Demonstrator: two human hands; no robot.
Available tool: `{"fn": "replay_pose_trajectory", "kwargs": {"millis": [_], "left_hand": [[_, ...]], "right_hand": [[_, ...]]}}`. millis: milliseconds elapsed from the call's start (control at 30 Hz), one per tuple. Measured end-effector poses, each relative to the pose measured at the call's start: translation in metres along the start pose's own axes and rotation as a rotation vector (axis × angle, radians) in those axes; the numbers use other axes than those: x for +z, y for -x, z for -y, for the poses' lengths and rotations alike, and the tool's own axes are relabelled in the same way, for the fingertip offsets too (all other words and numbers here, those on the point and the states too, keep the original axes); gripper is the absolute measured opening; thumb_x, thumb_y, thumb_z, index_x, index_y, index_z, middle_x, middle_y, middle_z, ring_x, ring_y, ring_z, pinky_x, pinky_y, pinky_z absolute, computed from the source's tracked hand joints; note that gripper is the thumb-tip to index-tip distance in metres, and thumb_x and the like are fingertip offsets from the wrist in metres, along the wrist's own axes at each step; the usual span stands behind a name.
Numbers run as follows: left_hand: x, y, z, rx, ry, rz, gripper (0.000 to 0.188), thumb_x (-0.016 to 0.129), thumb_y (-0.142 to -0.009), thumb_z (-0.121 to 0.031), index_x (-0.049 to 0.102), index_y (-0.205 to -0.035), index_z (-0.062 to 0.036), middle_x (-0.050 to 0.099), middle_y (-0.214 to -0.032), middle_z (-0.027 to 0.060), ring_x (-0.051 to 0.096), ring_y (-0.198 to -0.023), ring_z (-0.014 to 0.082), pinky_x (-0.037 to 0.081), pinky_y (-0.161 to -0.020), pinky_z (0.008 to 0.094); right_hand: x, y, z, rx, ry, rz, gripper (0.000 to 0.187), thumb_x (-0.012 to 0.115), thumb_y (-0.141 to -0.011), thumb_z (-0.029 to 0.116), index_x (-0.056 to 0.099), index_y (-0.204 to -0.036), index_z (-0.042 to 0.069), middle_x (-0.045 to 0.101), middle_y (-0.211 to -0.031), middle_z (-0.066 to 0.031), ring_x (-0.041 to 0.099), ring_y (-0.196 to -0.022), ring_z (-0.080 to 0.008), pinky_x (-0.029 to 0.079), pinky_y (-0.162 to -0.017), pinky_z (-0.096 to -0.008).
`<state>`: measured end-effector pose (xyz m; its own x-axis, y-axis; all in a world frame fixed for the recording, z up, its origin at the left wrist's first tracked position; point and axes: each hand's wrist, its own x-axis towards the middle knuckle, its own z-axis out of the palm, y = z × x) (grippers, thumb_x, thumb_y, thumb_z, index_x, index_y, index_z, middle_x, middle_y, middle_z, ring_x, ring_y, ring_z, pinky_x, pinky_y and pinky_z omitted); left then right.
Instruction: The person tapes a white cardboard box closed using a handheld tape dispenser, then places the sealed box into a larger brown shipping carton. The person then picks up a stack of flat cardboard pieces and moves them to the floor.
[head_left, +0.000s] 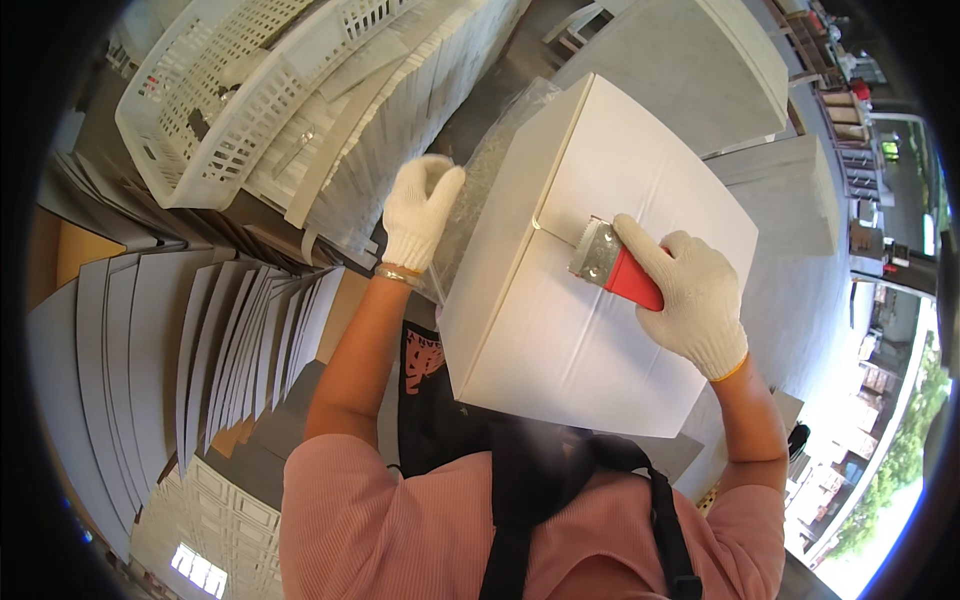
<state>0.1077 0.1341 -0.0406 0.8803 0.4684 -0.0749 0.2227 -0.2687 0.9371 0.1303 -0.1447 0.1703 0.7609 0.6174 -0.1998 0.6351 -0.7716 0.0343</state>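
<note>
"Carton (pixel 570 335) first: where is it?"

"Nearest the viewer, its near edge close to the black apron (pixel 450 437). It's white cardboard, with faint creases across the top face."

"How would it handle?"

"Stiff along the folded edges, I'd judge, but apt to dent mid-panel. Probably light if empty, though I can't tell what's inside. The smooth face could slip under knitted gloves (pixel 712 338), so I'd grip it low on opposite sides, palms flat, clear of the seam."

"And the right hand (pixel 690 285)?"

"Wrapped round the red-handled tool (pixel 635 281), one finger stretched toward its toothed metal head, over the middle of the top face. Whether the teeth touch the cardboard, I can't tell. The tool looks rigid; it's best held by that handle, never the teeth."

"The left hand (pixel 422 210)?"

"Farther, left of the top face. Fingers half curled, a gap at the thumb, nothing visible in it."

"Beyond that?"

"Far left, a white perforated plastic crate (pixel 187 186) by stacked pale boards (pixel 405 120)."
</note>
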Motion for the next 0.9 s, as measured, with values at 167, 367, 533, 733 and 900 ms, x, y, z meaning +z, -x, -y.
{"fn": "replay_pose_trajectory", "kwargs": {"millis": [167, 367, 533, 733, 900], "left_hand": [[0.02, 0.008, -0.067, 0.54, 0.2, -0.121, 0.035, 0.07, -0.091, -0.02, 0.066, -0.123, -0.0057, 0.063, -0.131, 0.0166, 0.062, -0.115, 0.0326, 0.048, -0.1, 0.0408], [0.061, 0.03, 0.058, 0.249, -0.594, 0.388, 0.047, 0.058, -0.096, -0.017, 0.052, -0.141, -0.0057, 0.059, -0.137, 0.0185, 0.056, -0.125, 0.04, 0.045, -0.106, 0.0446], [0.064, -0.034, 0.035, 0.463, -0.319, 0.15, 0.043, 0.059, -0.098, -0.022, 0.057, -0.138, -0.0075, 0.061, -0.136, 0.0176, 0.057, -0.126, 0.0358, 0.046, -0.106, 0.04], [0.1, -0.099, -0.18, 0.696, -0.23, 0.433, 0.05, 0.053, -0.101, -0.042, 0.06, -0.136, -0.0063, 0.063, -0.135, 0.0162, 0.059, -0.125, 0.0335, 0.044, -0.106, 0.0359], [0.095, -0.048, -0.176, 0.373, -0.043, 0.515, 0.061, 0.052, -0.099, -0.052, 0.057, -0.14, -0.0058, 0.058, -0.143, 0.0159, 0.054, -0.133, 0.0309, 0.039, -0.112, 0.0369]], "right_hand": [[0.001, -0.001, -0.002, 0.008, -0.023, 0.019, 0.078, 0.07, -0.066, 0.011, 0.058, -0.141, 0.029, 0.061, -0.088, -0.0077, 0.063, -0.075, -0.0295, 0.051, -0.065, -0.0411], [0.003, 0.006, -0.013, 0.01, -0.044, 0.047, 0.078, 0.07, -0.065, 0.01, 0.059, -0.14, 0.029, 0.061, -0.087, -0.0081, 0.062, -0.073, -0.0303, 0.05, -0.064, -0.0417], [0.007, 0.008, -0.018, -0.007, -0.093, 0.013, 0.076, 0.07, -0.065, 0.011, 0.061, -0.139, 0.029, 0.06, -0.085, -0.0095, 0.061, -0.072, -0.0313, 0.048, -0.063, -0.0425], [0.006, 0.008, -0.026, -0.085, -0.174, -0.073, 0.07, 0.069, -0.07, 0.013, 0.061, -0.138, 0.028, 0.057, -0.079, -0.0108, 0.06, -0.069, -0.0323, 0.047, -0.061, -0.0441], [0.005, 0.01, -0.039, -0.068, -0.26, -0.017, 0.064, 0.067, -0.075, 0.013, 0.059, -0.137, 0.028, 0.057, -0.076, -0.0109, 0.06, -0.069, -0.0328, 0.047, -0.06, -0.045]]}}
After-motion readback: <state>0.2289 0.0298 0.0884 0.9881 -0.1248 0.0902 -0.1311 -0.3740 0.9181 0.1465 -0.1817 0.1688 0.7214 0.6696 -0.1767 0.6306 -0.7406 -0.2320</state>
